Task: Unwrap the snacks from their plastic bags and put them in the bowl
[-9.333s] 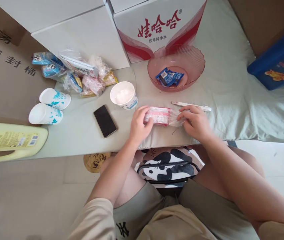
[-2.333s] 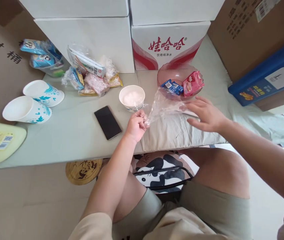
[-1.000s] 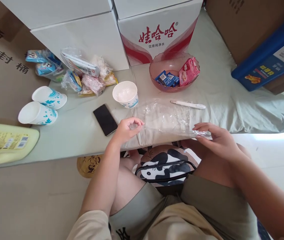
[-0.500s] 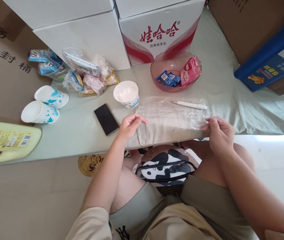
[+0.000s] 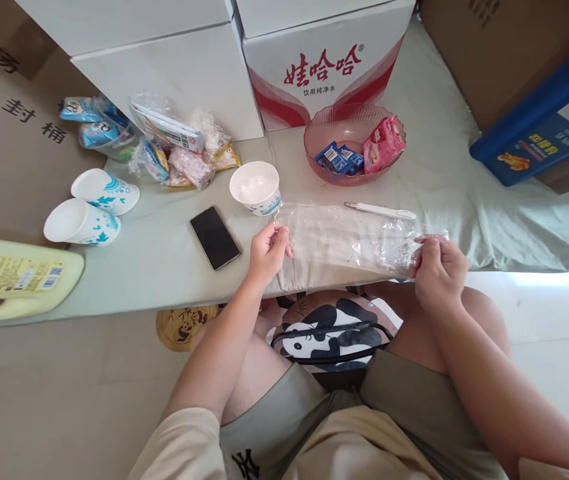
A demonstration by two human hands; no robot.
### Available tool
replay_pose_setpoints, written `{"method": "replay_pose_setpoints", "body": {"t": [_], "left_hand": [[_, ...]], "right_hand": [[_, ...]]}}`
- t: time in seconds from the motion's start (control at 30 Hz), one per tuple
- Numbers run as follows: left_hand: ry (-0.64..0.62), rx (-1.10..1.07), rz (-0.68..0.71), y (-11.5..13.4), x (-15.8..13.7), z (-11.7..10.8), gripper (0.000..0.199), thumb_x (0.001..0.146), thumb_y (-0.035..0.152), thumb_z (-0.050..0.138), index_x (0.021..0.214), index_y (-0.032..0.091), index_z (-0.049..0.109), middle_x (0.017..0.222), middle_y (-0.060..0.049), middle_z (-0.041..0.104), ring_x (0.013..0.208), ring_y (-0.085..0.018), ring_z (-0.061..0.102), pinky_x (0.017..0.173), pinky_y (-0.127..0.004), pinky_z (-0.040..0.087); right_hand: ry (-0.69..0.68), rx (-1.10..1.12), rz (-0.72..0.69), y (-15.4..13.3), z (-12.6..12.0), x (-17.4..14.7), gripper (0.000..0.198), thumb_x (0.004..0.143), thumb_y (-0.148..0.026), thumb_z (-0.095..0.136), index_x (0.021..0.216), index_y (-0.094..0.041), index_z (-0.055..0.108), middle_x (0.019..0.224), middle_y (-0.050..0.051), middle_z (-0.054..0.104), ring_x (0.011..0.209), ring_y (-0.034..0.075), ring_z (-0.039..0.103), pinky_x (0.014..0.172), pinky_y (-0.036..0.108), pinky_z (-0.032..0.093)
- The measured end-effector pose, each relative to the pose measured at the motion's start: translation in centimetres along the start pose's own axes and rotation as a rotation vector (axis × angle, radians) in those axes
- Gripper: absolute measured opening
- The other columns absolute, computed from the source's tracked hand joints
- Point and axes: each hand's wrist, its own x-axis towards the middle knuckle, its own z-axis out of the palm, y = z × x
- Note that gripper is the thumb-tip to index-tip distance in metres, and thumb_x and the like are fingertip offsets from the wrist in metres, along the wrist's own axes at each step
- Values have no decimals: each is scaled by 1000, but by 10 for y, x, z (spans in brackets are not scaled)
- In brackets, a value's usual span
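Observation:
A clear plastic bag [image 5: 334,237] is stretched flat between my hands, over the front part of the cloth-covered surface. My left hand [image 5: 270,250] pinches its left end, fingers closed. At the other end, my right hand [image 5: 441,267] grips the crinkled plastic between thumb and fingers. Just beyond the bag's far edge lies a white, slim-handled tool [image 5: 380,211], perhaps a small knife. A white paper cup [image 5: 255,190] with a blue pattern stands near my left hand, with something clear inside. A black phone [image 5: 215,237] lies to the left of that hand.
A pink glass bowl [image 5: 331,120] holds blue sachets and a pink packet. Two tipped paper cups [image 5: 81,222], a pile of packaged snacks [image 5: 189,163] and a yellow-green jug [image 5: 19,280] are on the left. White cartons [image 5: 324,73] stand behind; a blue box [image 5: 529,127] is at right.
My left hand has closed on the bag's left end and shifted slightly right. The bag has come nearer to me, off from under the white tool, which stays on the cloth.

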Motion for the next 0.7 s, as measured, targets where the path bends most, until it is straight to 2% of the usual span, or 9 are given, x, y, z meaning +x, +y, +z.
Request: {"method": "replay_pose_setpoints", "body": {"t": [0.1, 0.23, 0.3, 0.37, 0.5, 0.6, 0.7], "left_hand": [[6, 50, -89, 0, -1, 1, 39, 91, 58, 59, 78, 22, 55, 44, 8, 47, 36, -10, 47, 41, -22, 37], [34, 238, -248, -5, 1, -1, 32, 94, 44, 56, 71, 22, 51, 44, 8, 45, 34, -10, 45, 39, -23, 32], [31, 334, -285, -7, 2, -2, 28, 95, 41, 54, 76, 21, 55, 45, 7, 47, 35, -11, 47, 42, -24, 34], [29, 437, -293, -8, 2, -4, 25, 94, 40, 53, 81, 21, 60, 46, 6, 50, 38, -13, 50, 47, -25, 36], [26, 682, -293, -5, 3, -4, 22, 93, 38, 55, 88, 20, 68, 56, 1, 63, 55, -17, 60, 59, -28, 40], [21, 842, -278, -2, 4, -2, 23, 92, 37, 56, 91, 21, 72, 69, -4, 71, 67, -20, 65, 66, -31, 43], [11, 924, -236, 0, 5, 1, 21, 93, 33, 56, 89, 21, 73, 83, -8, 74, 80, -23, 67, 74, -34, 47]], "right_hand": [[-23, 64, 22, -2, 2, 0, 20, 91, -38, 55, 103, -22, 61, 61, -6, 60, 43, 10, 48, 44, 23, 39], [-65, -61, 38, -2, 5, -2, 45, 86, -30, 59, 129, -24, 51, 74, -3, 69, 45, 11, 53, 47, 25, 44], [-65, -190, -6, -1, 5, -2, 47, 87, -31, 57, 132, -24, 50, 81, 0, 72, 46, 12, 55, 51, 28, 47], [-65, -316, -106, 2, 6, 0, 43, 88, -31, 54, 131, -23, 53, 90, 4, 74, 50, 13, 57, 59, 33, 52], [-52, -551, -299, 8, 7, 2, 41, 89, -30, 51, 129, -24, 58, 107, 8, 70, 60, 14, 56, 75, 41, 54], [-57, -688, -296, 11, 9, 2, 46, 88, -31, 52, 134, -28, 58, 117, 11, 64, 68, 17, 57, 74, 43, 54], [-50, -776, -336, 11, 12, -1, 48, 88, -30, 54, 136, -28, 59, 126, 15, 58, 86, 24, 62, 78, 47, 54]]}}
